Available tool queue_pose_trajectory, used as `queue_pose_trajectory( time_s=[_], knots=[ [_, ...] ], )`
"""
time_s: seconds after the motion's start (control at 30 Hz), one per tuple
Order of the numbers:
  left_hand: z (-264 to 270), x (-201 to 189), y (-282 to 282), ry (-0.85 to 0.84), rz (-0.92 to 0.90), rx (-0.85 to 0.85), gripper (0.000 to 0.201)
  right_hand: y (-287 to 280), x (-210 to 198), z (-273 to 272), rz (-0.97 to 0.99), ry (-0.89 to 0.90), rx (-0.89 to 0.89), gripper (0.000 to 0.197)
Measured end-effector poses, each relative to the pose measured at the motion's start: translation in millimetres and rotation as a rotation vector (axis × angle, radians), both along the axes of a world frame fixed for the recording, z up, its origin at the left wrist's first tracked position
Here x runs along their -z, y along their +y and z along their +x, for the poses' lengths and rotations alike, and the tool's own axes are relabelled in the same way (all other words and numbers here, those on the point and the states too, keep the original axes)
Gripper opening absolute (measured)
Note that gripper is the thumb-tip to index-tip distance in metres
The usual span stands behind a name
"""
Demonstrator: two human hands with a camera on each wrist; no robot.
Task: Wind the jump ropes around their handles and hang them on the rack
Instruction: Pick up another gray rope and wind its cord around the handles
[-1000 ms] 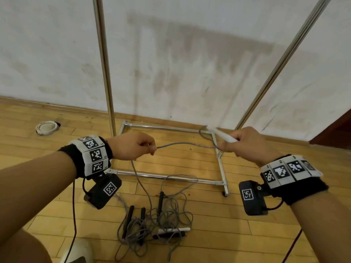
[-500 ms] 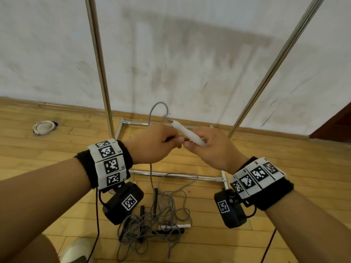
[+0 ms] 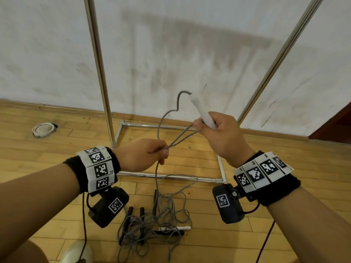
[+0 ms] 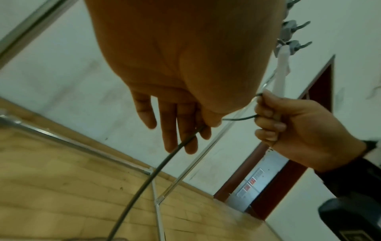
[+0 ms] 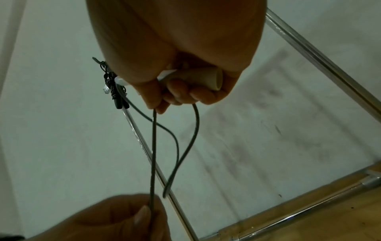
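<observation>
The left hand [image 3: 141, 155] pinches the grey rope [image 3: 178, 138] between thumb and fingers, the other fingers loosely out, and the slack drops below it to the pile [image 3: 152, 223] of ropes on the floor. To its right and a little higher, the right hand [image 3: 221, 133] is wrapped round the white handle [image 3: 202, 111], tip up, trapping rope strands against it. To my eye the winding has barely begun. Best keep the strand between the hands taut, lay each turn snug beside the last, and feed slack slowly so the pile does not snag. The rack [image 3: 98, 73] stands beyond both hands.
</observation>
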State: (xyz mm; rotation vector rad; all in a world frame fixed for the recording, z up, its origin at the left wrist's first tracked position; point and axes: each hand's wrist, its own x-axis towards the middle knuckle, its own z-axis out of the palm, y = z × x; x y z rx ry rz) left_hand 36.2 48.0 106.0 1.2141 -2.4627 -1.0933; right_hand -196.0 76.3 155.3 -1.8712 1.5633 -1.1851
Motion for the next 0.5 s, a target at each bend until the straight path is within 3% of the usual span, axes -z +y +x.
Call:
queue_pose_trajectory(
  time_s=[0.33,0.5],
  knots=[
    [1.8,16.2,5.5,-0.094,0.157,0.050,0.030,-1.8,-16.2,-16.8,-0.102,-0.105,0.171,0.020],
    [5.3,11.7,-1.7,-0.196,0.018,-0.025,0.034,-4.5,-13.2,-38.5,0.017,0.022,0.190,0.018]
  ],
)
